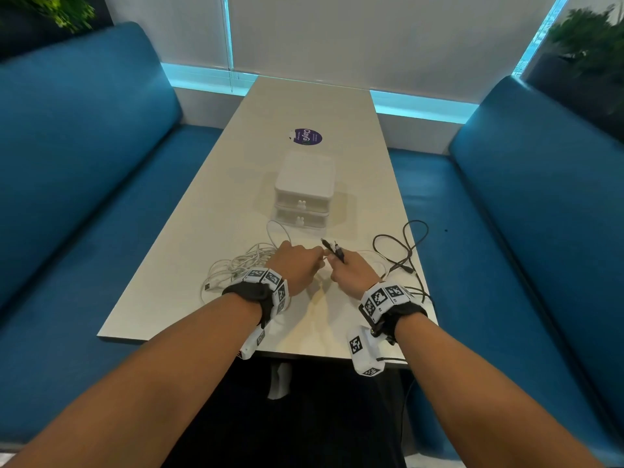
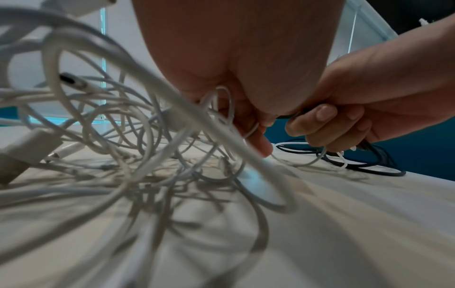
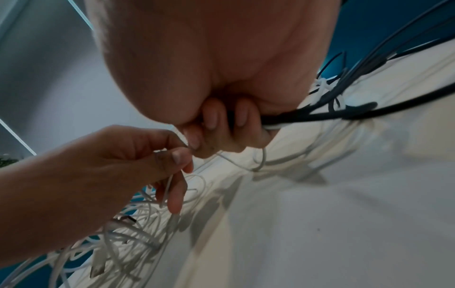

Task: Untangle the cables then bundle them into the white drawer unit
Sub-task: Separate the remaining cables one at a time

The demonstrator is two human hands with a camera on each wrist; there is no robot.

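A tangle of white cables (image 1: pixel 239 265) (image 2: pixel 118 124) (image 3: pixel 128 233) lies on the table at the near left. My left hand (image 1: pixel 299 263) (image 2: pixel 248 124) (image 3: pixel 172 155) pinches a thin white cable (image 3: pixel 231 161) just right of that pile. My right hand (image 1: pixel 349 270) (image 3: pixel 221 124) (image 2: pixel 327 124) grips a black cable (image 1: pixel 403 251) (image 3: pixel 344 113) (image 2: pixel 369 161), whose plug ends (image 1: pixel 332 249) stick up beyond the fist; its loops trail to the right. The white drawer unit (image 1: pixel 304 190) stands beyond both hands with both drawers closed.
The pale table (image 1: pixel 304 113) is narrow, with blue bench seats (image 1: pixel 84 163) (image 1: pixel 523 214) on both sides. A purple round sticker (image 1: pixel 306 136) lies behind the drawer unit. Black cable loops reach the table's right edge (image 1: pixel 418 265).
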